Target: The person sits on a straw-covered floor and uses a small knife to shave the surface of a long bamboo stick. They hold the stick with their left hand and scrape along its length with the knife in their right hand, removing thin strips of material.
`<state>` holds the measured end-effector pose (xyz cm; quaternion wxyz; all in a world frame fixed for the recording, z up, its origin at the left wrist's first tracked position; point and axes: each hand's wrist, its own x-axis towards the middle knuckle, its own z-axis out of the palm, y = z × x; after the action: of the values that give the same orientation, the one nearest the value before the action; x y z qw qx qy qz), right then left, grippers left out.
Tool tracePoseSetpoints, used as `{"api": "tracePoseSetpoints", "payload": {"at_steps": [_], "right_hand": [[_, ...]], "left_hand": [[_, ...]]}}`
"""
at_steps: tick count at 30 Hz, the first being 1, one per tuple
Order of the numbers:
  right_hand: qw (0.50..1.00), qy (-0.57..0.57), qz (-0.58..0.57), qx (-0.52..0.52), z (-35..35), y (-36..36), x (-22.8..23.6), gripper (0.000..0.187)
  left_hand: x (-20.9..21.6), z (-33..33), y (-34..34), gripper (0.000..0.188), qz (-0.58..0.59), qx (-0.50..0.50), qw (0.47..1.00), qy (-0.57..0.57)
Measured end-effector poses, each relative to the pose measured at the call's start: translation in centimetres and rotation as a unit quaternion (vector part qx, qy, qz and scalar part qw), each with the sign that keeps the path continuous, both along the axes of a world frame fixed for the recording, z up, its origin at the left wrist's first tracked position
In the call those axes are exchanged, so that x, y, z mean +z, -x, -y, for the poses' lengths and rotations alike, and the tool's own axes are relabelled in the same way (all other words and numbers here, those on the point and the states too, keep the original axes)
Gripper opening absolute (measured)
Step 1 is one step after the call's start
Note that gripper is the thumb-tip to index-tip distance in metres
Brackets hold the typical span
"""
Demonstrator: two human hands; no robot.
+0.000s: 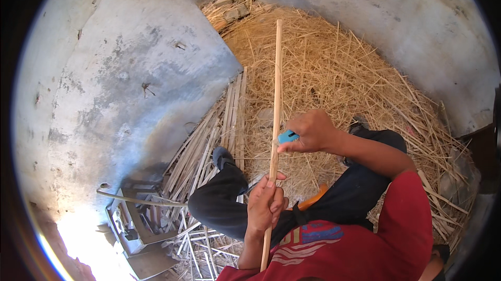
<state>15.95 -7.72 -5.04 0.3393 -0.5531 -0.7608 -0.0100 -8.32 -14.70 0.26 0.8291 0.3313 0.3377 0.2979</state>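
Note:
A long, pale bamboo strip (277,72) runs nearly upright through the middle of the view, from my lap toward the straw-covered floor. My left hand (265,202) is wrapped round its lower part, with the thumb laid along it. In my closed right hand (314,130) is a blue utility knife (288,136) with a dark slider. The knife's front end meets the side of the strip, a little beyond my left hand. Its blade is too small to make out.
Straw-like shavings (323,67) cover the floor ahead. Long strips (235,108) lie piled to the left, beside a grey wall (135,56). A wooden box frame (138,223) stands at lower left. Something orange and curved (314,197) lies between my legs.

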Motion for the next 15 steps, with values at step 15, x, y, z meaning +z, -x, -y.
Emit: {"api": "tracePoseSetpoints", "payload": {"at_steps": [15], "right_hand": [[0.999, -0.031, -0.028, -0.023, -1.3, -2.2, -0.2, 0.073]], "left_hand": [[-1.4, 1.6, 1.2, 0.03, -0.068, -0.06, 0.993, -0.08]]}}
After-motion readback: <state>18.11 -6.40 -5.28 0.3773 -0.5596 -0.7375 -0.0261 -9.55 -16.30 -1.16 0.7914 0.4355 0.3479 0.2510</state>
